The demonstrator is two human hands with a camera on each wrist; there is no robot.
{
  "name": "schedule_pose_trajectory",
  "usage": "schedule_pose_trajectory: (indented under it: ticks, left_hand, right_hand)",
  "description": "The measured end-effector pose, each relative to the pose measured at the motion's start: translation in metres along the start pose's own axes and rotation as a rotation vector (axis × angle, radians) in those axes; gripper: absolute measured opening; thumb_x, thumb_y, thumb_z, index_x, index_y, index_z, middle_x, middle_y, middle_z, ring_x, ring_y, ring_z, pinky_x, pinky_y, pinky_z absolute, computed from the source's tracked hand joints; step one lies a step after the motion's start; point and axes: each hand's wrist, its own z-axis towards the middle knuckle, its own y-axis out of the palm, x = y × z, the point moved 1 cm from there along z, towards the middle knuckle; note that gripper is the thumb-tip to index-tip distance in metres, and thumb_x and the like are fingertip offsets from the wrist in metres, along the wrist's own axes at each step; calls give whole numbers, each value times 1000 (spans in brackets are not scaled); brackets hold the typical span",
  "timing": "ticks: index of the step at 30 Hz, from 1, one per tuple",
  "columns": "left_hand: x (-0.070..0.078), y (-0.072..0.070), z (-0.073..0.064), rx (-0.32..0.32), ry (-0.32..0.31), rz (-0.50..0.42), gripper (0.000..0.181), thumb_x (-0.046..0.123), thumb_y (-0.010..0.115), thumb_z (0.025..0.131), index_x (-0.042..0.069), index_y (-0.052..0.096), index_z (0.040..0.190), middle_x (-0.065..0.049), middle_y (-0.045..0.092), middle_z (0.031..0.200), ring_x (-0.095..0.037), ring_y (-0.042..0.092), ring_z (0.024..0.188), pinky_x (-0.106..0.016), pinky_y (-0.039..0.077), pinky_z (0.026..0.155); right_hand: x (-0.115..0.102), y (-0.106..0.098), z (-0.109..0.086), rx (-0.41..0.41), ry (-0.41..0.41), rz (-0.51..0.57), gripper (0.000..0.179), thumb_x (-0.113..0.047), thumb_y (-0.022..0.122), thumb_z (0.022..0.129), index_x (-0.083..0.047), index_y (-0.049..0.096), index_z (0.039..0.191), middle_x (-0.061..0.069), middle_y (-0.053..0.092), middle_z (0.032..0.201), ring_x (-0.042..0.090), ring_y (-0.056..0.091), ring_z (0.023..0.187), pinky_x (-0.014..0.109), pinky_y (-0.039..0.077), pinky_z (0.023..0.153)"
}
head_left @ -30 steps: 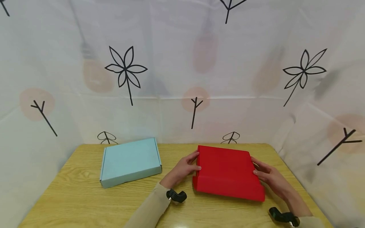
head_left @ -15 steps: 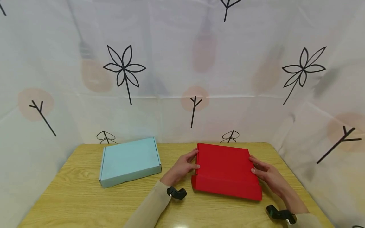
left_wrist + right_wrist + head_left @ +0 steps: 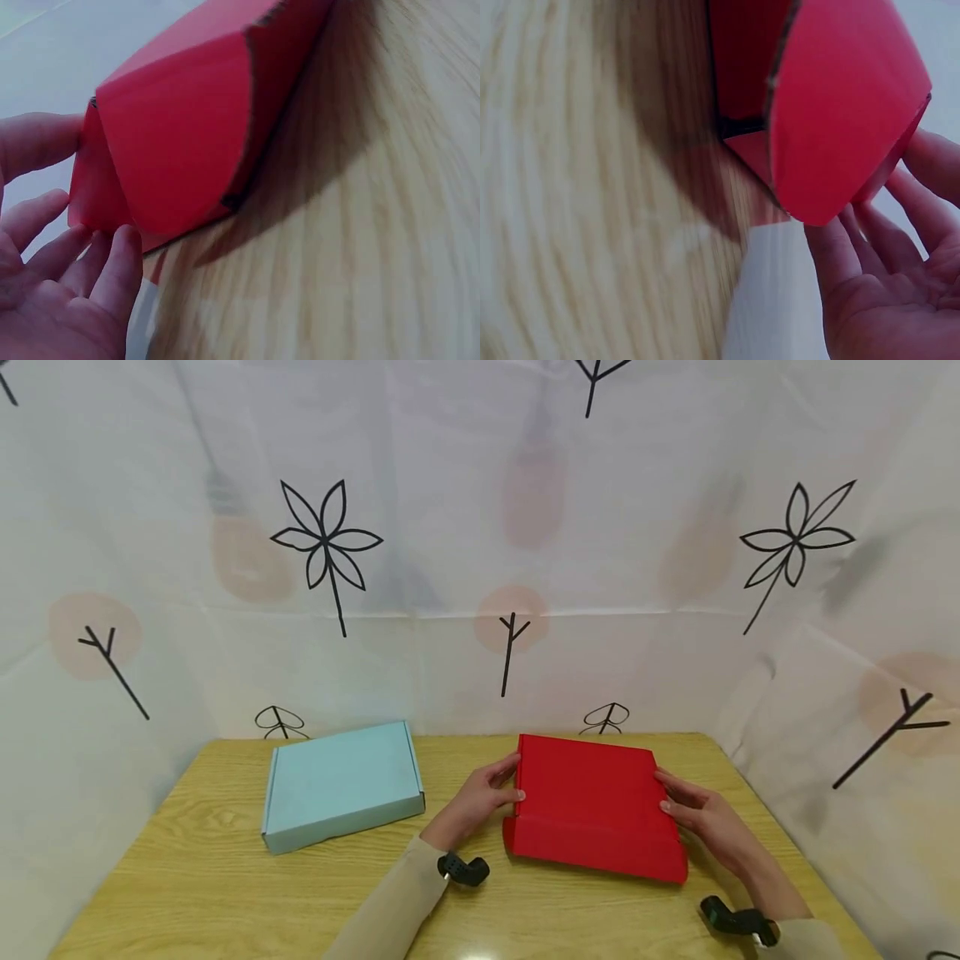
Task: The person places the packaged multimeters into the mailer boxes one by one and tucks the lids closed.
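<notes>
A red cardboard box [image 3: 585, 785] sits right of the middle of the table, its front flap [image 3: 600, 843] slanting out toward me. My left hand [image 3: 480, 802] holds its left side, with the thumb at the top edge and the fingers along the side wall. On the opposite side, my right hand [image 3: 708, 822] grips the box in the same way. Both wrist views show the red side flaps standing out past the fingertips, the left flap [image 3: 180, 142] and the right flap [image 3: 840, 112]. The inside of the box is mostly hidden by its lid.
A closed light blue cardboard box [image 3: 345, 785] lies to the left on the wooden table [image 3: 247, 902]. Behind the table and along its sides hangs a white cloth [image 3: 450, 527] with plant drawings. Each wrist wears a black camera, such as the left one [image 3: 463, 869].
The red box has shifted slightly away from me and to the left, with both hands staying on its sides. The blue box has stayed put.
</notes>
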Motion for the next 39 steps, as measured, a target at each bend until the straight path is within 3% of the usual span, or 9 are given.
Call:
schedule_pose_trajectory:
  ticks: [8, 13, 21, 26, 32, 39]
  left_hand:
    - [0, -2, -9, -17, 4, 3, 61, 10, 68, 95, 9, 44, 151, -11, 46, 151, -29, 42, 139, -40, 44, 105]
    - [2, -6, -20, -32, -23, 51, 55, 10, 66, 96, 7, 47, 148, -14, 51, 145, -30, 51, 131, -40, 49, 99]
    - [1, -8, -32, -78, -16, 152, 49, 9, 64, 97, 8, 52, 144, -12, 59, 137, -28, 57, 125, -40, 50, 97]
    - [3, -11, -41, -104, 2, 230, 45, 10, 64, 97, 9, 55, 141, -10, 62, 133, -26, 58, 124, -35, 51, 96]
    - [5, -12, -52, -133, 34, 263, 42, 8, 64, 97, 7, 57, 139, -8, 61, 133, -26, 57, 123, -33, 49, 98]
    - [8, -13, -69, -147, 37, 395, 42, 14, 66, 96, 11, 59, 137, 0, 60, 133, -23, 55, 125, -47, 39, 108]
  right_hand:
    - [-4, -3, -10, 37, 16, -35, 65, -23, 61, 100, 2, 33, 153, 32, 29, 154, -12, 52, 111, 21, 50, 90]
    - [-4, -3, -18, 29, 45, -31, 63, -22, 61, 100, 5, 34, 151, 26, 40, 150, -6, 58, 110, 23, 51, 89]
    - [-8, 0, -27, 26, 106, -20, 65, -22, 62, 100, 3, 33, 153, 29, 31, 154, -10, 55, 109, 24, 52, 90]
    - [-11, 4, -33, 40, 103, -27, 65, -23, 63, 100, 3, 34, 152, 29, 32, 154, -11, 55, 108, 25, 52, 90]
    - [-11, 9, -43, 67, 104, -31, 63, -21, 62, 100, 4, 35, 151, 29, 35, 152, -10, 56, 108, 26, 53, 88]
    - [-12, 16, -51, 93, 114, -21, 62, -17, 63, 99, 6, 36, 150, 30, 39, 149, -9, 57, 106, 26, 54, 87]
